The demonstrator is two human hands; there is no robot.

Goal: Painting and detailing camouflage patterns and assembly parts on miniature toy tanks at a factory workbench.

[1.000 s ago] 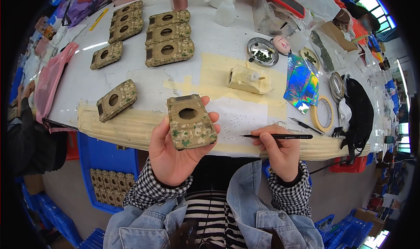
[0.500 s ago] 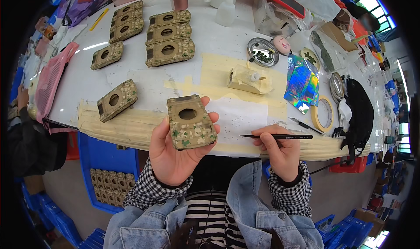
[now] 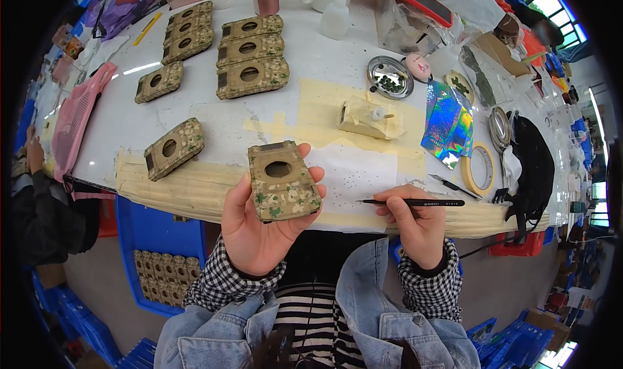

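Observation:
My left hand holds a small model tank hull from below and the sides. The hull has a tan and green pixel camouflage pattern and a round hole, and it is tilted toward me. My right hand is closed around slim black tweezers, whose fine tip points left, apart from the hull. Beneath that tip lies a white sheet scattered with tiny dark specks. Another camouflaged hull sits alone to the left of my left hand.
Several finished-looking hulls stand in rows farther back. A tape-covered block, a round metal dish of dark green bits, shiny foil sheets and a masking tape roll lie to the right. Below left, a blue tray holds more hulls.
My hands, the hull and the tweezers stay practically still. At the far left, another person's arm has shifted slightly.

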